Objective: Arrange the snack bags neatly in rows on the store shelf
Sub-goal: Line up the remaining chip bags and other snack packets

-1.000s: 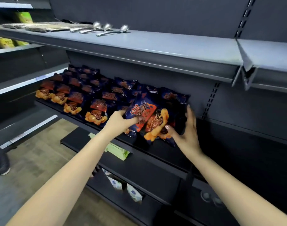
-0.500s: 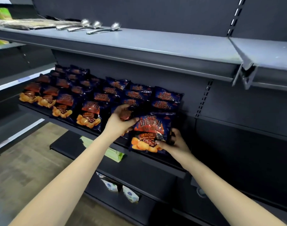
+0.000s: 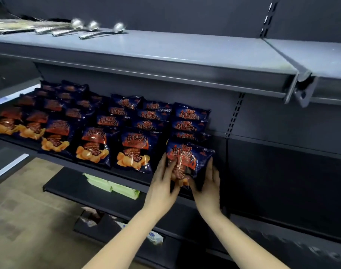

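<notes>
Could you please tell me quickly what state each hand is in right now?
Left hand: holds the snack bag by its left edge.
Right hand: holds the same bag by its right edge.

Bottom of front snack bag [image 3: 189, 154] hidden behind hands [image 3: 162, 188]; ladles [image 3: 100, 31] blurred; white packets [image 3: 154, 236] below unreadable.

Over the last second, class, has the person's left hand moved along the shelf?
Yes. The left hand has shifted right, toward the slotted upright, and now holds the rightmost front snack bag.
</notes>
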### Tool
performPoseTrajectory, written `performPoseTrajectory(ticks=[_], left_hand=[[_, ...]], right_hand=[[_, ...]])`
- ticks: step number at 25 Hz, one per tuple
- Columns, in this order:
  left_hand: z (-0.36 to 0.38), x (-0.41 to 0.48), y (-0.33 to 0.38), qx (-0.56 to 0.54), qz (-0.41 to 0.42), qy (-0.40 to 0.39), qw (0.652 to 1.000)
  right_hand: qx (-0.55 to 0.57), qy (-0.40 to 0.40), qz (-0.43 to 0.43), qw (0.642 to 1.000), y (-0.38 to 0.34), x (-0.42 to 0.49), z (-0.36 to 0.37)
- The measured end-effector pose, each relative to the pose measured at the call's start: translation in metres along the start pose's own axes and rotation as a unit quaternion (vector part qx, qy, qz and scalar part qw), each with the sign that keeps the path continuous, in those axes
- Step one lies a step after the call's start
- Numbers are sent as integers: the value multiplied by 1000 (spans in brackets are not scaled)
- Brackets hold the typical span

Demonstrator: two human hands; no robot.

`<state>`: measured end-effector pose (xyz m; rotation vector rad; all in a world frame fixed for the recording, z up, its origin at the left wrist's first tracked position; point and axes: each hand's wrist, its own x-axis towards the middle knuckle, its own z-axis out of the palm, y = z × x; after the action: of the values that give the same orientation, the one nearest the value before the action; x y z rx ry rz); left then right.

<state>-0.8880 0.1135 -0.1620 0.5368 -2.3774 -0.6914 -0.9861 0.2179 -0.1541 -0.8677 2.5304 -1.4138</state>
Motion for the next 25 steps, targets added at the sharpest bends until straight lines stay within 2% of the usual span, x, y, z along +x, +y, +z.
performPoseTrajectory(ticks=[4,7,10,17,25], left_hand=[[15,-7,-16,132,-9,19,991],[23,-7,-19,178,-8,10,984],[30,-6,-24,187,-9,11,982],[37,-7,-26,177,-9,24,984],[29,-5,-23,179,-15,-15,984]], right_hand=[[-157,-48,6,986,0,9,12],[-194,-16,16,981,-2,8,19],[-202,39,-6,979,0,2,26],[-265,39,-5,964,6,5,33],[-264,67,8,962,3,2,34]])
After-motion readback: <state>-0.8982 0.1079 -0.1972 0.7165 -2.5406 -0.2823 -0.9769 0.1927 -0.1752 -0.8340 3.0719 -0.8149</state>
